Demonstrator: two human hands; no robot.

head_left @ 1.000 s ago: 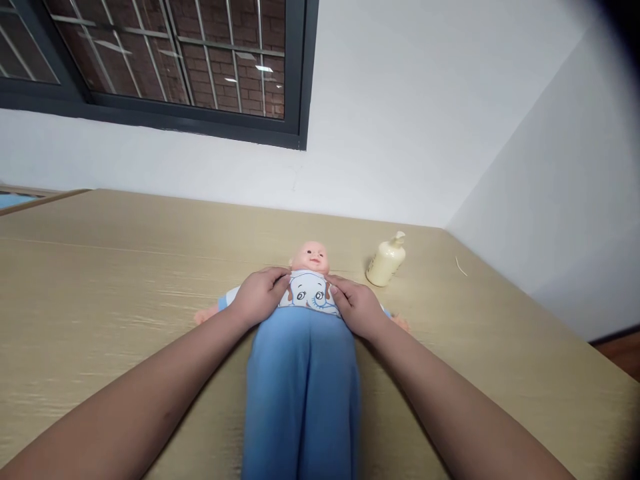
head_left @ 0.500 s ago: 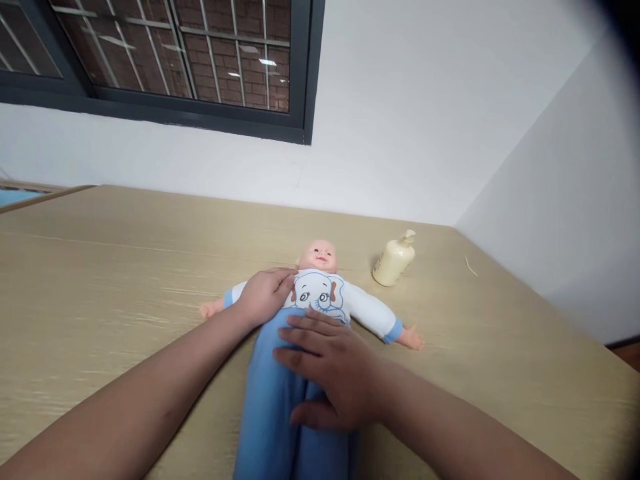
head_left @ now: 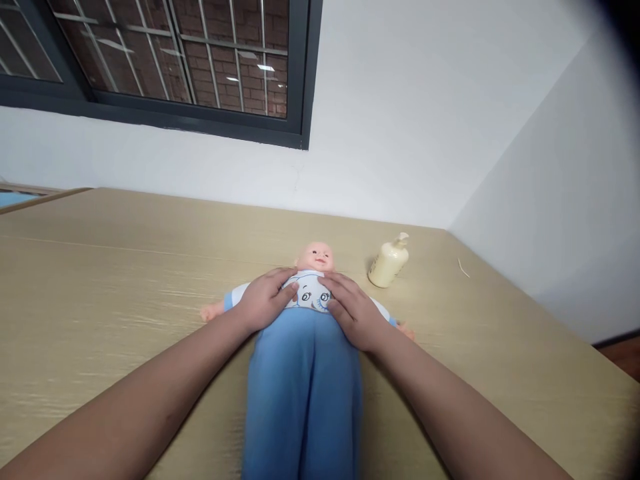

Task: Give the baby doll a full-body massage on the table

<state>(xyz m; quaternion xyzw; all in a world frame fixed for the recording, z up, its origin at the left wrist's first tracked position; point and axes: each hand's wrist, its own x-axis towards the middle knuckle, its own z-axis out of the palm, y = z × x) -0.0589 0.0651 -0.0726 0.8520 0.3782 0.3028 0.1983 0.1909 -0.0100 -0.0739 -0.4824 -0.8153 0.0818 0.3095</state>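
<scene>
— Why rest the left hand (head_left: pixel 267 300), loosely spread, on the baby doll (head_left: pixel 307 347)'s chest?
— Likely to steady it, face-up on the tabletop (head_left: pixel 125 267), matched by the right hand (head_left: pixel 353 310), likewise gripping nothing.
— Pump bottle (head_left: pixel 388 265)?
— Stood farther right, presumably for reach.

No words, numbers or brands can be read; the cream pump bottle (head_left: pixel 389 265) at far right bears faint marks, too small to make out.

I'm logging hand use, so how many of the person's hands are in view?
2: the left hand and the right hand, each resting on its own side of the doll's chest.
</scene>
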